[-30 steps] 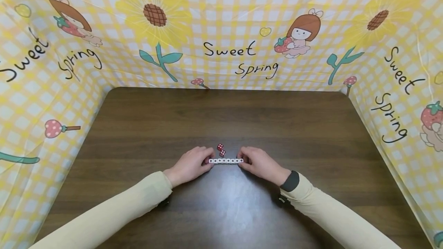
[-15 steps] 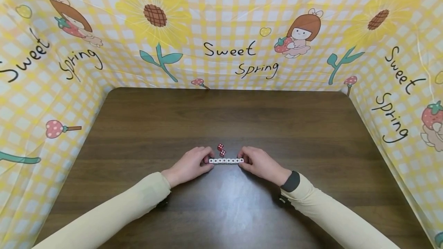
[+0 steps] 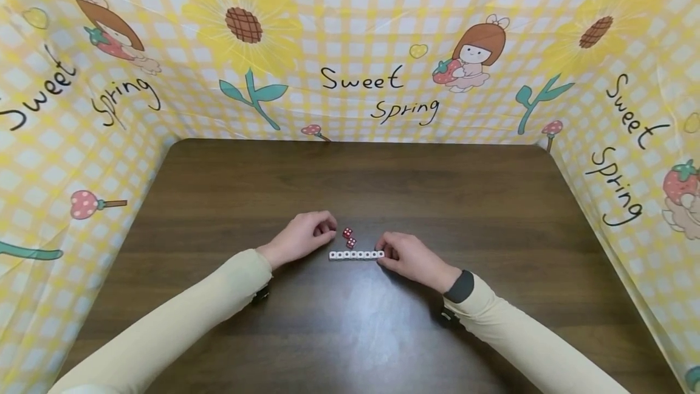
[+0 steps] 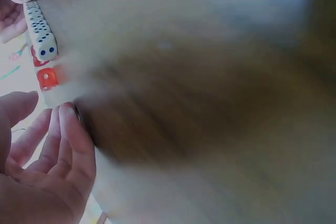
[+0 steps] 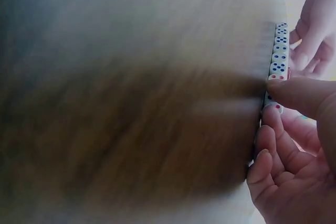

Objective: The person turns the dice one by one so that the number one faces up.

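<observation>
A straight row of several white dice (image 3: 356,255) lies on the table in the head view. My right hand (image 3: 418,260) is at the row's right end; in the right wrist view its thumb (image 5: 294,93) and fingers pinch the end dice. Just behind the row are two red dice, one (image 3: 351,242) close to it and the other (image 3: 347,233) slightly farther back. Left of these is my left hand (image 3: 301,237), holding nothing. In the left wrist view its fingers are loosely bent with a gap to the thumb, near a red die (image 4: 47,78).
The brown wooden table (image 3: 350,181) has rounded far corners. A yellow checked cloth (image 3: 350,29) with printed flowers and figures hangs behind it and along both sides.
My left hand has let go of the left end of the white dice row and moved away from me, beside the red dice. The right hand and the dice have stayed put.
</observation>
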Demonstrator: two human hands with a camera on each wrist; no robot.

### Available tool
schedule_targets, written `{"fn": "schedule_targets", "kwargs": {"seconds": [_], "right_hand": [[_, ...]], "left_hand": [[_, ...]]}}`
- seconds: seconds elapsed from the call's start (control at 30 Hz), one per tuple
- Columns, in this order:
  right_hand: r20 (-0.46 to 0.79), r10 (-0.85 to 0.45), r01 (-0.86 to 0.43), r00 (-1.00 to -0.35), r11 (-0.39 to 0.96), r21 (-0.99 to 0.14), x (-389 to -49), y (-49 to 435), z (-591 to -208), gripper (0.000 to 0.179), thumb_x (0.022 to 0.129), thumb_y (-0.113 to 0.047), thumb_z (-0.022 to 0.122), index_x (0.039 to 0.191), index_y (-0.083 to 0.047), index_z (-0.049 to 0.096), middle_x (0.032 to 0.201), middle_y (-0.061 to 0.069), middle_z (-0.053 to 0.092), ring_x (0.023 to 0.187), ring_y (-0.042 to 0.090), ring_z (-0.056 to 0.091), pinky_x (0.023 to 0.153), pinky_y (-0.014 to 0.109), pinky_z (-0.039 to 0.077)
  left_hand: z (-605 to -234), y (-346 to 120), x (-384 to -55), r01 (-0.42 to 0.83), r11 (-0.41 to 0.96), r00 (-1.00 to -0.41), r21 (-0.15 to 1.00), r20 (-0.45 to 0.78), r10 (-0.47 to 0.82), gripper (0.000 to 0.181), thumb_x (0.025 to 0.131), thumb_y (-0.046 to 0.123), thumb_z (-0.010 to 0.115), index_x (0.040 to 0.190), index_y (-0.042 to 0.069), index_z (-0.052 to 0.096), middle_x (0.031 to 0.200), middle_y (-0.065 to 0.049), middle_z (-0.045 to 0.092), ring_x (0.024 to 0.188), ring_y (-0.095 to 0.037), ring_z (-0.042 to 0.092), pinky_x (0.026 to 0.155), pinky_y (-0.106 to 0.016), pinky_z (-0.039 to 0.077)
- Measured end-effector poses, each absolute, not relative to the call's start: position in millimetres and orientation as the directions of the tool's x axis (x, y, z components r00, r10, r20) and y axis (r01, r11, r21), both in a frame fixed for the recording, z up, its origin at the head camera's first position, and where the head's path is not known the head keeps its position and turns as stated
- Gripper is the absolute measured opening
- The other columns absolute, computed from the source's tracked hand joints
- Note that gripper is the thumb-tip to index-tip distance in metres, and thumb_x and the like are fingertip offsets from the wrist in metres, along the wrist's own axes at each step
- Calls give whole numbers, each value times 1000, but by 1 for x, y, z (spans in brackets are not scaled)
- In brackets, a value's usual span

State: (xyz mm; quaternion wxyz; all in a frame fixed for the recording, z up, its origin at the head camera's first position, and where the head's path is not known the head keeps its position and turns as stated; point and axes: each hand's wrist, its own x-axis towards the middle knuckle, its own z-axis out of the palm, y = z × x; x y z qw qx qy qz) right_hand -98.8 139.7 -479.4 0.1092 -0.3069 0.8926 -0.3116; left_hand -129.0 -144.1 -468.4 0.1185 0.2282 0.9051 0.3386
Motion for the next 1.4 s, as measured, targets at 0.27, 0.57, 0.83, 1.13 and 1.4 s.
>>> {"fn": "schedule_targets", "kwargs": {"seconds": [0.27,0.57,0.83,1.13,1.4], "right_hand": [[23,-628,-502,-778,597,-626,-102,138,-483,11,94,-9,76,101,-11,68,82,-7,61,72,3,53,66,23,47],[17,-623,-493,-782,602,-628,-102,136,-481,11,94,-9,76,101,-11,67,81,-7,60,71,5,53,66,23,47],[3,-622,-490,-783,614,-619,-102,137,-482,12,94,-9,77,102,-11,67,82,-7,59,72,7,53,66,23,46],[3,-622,-491,-783,616,-616,-102,140,-484,11,95,-9,76,101,-11,67,82,-7,59,71,7,53,66,23,46],[-8,-626,-489,-780,618,-616,-102,141,-484,12,95,-10,76,102,-11,67,83,-6,59,73,8,53,67,24,46]], "left_hand": [[-472,-124,-140,373,691,-867,620,-34,498,11,98,25,74,105,17,74,93,4,67,85,-13,61,79,-38,52],[-475,-123,-146,304,714,-899,631,-57,434,9,100,24,71,95,17,72,81,4,63,72,-12,56,68,-33,47],[-476,-122,-148,285,735,-910,615,-66,409,11,104,23,65,100,14,71,85,1,64,75,-15,56,71,-35,48],[-480,-129,-143,414,671,-869,616,47,493,17,98,19,74,113,14,67,100,-2,62,87,-17,59,78,-39,51],[-475,-127,-144,429,674,-855,601,30,518,6,99,15,72,103,12,71,89,0,63,81,-17,59,76,-40,51]]}}
